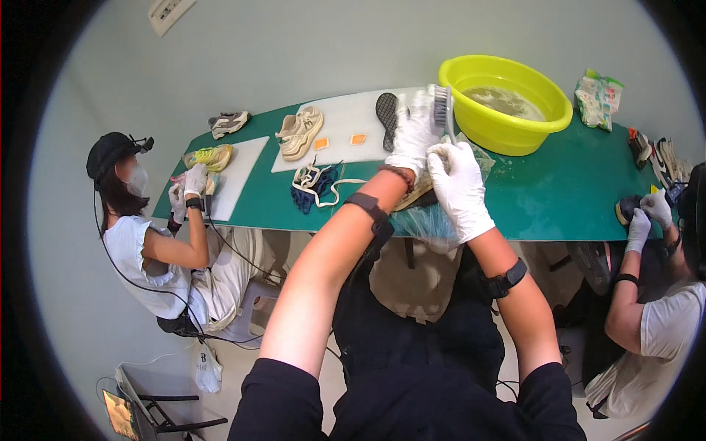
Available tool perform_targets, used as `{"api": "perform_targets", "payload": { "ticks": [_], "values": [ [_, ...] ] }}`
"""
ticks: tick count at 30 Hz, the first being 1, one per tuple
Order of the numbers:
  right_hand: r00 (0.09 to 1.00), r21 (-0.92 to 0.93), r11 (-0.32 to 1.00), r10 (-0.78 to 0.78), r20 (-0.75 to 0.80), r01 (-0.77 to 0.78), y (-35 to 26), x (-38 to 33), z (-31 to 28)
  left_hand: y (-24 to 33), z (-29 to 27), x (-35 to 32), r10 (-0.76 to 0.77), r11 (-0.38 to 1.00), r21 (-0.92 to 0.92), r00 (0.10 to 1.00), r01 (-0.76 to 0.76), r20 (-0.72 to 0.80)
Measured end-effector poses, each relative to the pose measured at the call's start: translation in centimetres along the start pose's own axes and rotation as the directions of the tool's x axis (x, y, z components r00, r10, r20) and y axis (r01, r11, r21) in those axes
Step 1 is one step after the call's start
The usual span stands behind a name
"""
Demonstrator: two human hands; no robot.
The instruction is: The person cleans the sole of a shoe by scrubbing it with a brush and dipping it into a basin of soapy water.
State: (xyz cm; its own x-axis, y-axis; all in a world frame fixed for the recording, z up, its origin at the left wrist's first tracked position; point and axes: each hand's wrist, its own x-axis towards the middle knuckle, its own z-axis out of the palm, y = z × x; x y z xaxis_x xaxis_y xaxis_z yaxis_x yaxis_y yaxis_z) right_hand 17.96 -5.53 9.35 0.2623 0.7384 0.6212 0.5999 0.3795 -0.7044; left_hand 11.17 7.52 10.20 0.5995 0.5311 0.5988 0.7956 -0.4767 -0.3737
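Hands: left hand (412, 140) and right hand (460, 187), both in white gloves, raised over the near edge of the tabletop (559, 191), close together.
Left hand: fingers closed around a scrub brush (442, 109), held upright with its bristles toward the basin side.
Right hand: wrapped over a beige shoe (421, 185), pressing it down; most of the shoe is hidden under the glove and the left forearm.
Shoe: sits on a sheet of clear plastic (430, 220) that hangs over the near tabletop edge, just in front of the basin.
Wrists: a beaded bracelet (401, 174) and a dark strap (368, 207) on the left forearm, a second dark strap (509, 278) on the right.
Basin: yellow basin (507, 99) with cloudy water, just beyond the hands to the right.
Insole: black insole (387, 117) lying on a white board (346, 128), just left of the brush.
Laces: white laces over a blue cloth (315, 185), left of the left forearm.
Farther left: pair of cream sneakers (300, 131) and two orange squares (340, 141) on the same white board; a grey sneaker (229, 123) at the far tabletop end.
Person at left: seated, white gloves, hands at a yellow sneaker (209, 156).
Person at right: seated, gloved hands on a dark shoe (629, 208).
Far right: green-and-white packet (598, 95) beside the basin.
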Motion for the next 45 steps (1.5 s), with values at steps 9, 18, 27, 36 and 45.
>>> {"api": "perform_targets", "payload": {
  "ticks": [9,18,27,36,45],
  "values": [
    [0.990,0.227,0.966,0.108,0.089,-0.126,0.2,-2.5,0.4,-1.0,-0.9,-0.5,-0.554,-0.127,-0.907,0.730,0.401,0.400],
    [0.998,0.216,0.976,0.003,0.069,-0.018,-0.3,-2.5,1.3,-1.5,1.6,-1.1,-0.571,-0.308,-0.903,0.702,0.299,0.427],
    [0.998,0.267,0.962,0.053,0.016,-0.056,-0.2,-2.9,2.0,-2.2,0.8,-2.3,-0.431,-0.348,-0.843,0.729,0.410,0.532],
    [0.991,0.242,0.970,-0.061,0.119,0.031,-1.5,-3.6,1.8,-2.1,0.4,-2.2,-0.466,-0.548,-0.763,0.633,0.342,0.618],
    [0.968,0.514,0.839,0.243,-0.061,-0.178,2.1,-0.8,2.1,-1.4,-1.9,-3.1,-0.674,0.144,-0.845,0.676,0.516,0.298]
  ]
}}
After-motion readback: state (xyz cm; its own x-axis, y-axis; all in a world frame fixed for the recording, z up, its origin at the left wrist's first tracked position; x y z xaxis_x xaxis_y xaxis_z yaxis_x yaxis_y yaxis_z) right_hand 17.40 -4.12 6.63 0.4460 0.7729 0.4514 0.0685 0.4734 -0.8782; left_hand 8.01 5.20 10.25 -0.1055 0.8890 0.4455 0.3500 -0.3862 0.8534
